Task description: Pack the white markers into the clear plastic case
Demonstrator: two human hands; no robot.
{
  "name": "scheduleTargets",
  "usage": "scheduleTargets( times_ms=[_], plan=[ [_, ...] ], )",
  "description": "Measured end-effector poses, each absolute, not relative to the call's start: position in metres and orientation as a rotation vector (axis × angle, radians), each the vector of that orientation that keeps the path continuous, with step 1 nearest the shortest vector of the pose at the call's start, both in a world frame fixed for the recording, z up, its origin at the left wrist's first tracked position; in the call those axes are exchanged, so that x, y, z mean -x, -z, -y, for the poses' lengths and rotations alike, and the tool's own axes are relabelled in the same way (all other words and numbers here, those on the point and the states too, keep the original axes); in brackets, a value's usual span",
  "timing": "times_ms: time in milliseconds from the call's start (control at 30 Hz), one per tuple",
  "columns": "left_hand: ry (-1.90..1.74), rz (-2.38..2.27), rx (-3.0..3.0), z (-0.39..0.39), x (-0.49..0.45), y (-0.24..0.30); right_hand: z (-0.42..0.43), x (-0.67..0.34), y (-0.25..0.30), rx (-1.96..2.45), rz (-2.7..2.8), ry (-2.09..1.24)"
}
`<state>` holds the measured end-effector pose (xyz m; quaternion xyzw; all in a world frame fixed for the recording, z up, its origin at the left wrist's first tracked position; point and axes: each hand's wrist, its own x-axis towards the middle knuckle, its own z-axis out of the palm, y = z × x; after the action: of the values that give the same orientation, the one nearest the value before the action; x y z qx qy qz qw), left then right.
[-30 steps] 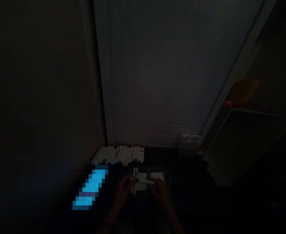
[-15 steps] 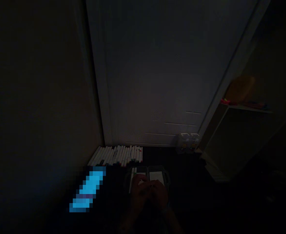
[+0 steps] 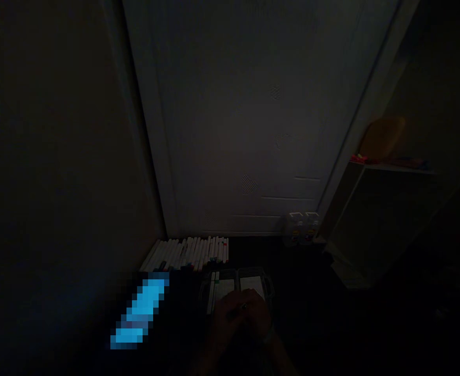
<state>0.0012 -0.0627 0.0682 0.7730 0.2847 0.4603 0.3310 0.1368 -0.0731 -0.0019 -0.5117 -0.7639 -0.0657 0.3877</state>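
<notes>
In the dim light my left hand (image 3: 227,314) and my right hand (image 3: 258,312) meet over the near part of a clear plastic case (image 3: 269,286). Fingers of both hands are curled in against each other. A small glint shows between them; what they hold, if anything, is too dark to make out. Inside the case's left half, white markers (image 3: 213,292) lie beside a white sheet or block (image 3: 227,286). Another white sheet or block (image 3: 251,283) lies in the right half, partly covered by my right hand.
A row of white markers (image 3: 193,253) lies behind the case to the left. A blurred-out bright blue screen (image 3: 141,308) is at the left. Two clear bottles (image 3: 302,230) stand by the pale panel (image 3: 222,130). At the right is a cabinet (image 3: 387,219) with an orange object (image 3: 382,137) on top.
Both hands have come closer together and slightly lower, showing more of the case's left half. The view has shifted slightly.
</notes>
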Motion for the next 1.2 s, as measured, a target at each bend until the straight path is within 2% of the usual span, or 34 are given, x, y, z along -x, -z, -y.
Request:
scheduleTargets(
  times_ms=[467,667,800,1000,1200],
  plan=[
    [-1.336,-0.917,-2.118,0.054,-0.005,-0.079,0.074,-0.137,0.008,1.265,1.915,0.314],
    [-1.18,-0.755,-2.253,0.05,0.003,-0.066,0.074,-0.137,0.004,1.259,1.888,0.282],
    [-1.145,-0.873,-2.013,0.046,0.007,-0.055,0.076,-0.137,-0.003,1.236,1.953,0.277],
    [-1.291,-1.018,-1.437,0.021,0.005,-0.051,0.083,-0.134,-0.012,1.292,1.943,0.219],
    [-1.072,-0.944,-1.335,0.005,0.007,-0.04,0.091,-0.135,-0.024,1.236,1.94,0.115]
  ],
)
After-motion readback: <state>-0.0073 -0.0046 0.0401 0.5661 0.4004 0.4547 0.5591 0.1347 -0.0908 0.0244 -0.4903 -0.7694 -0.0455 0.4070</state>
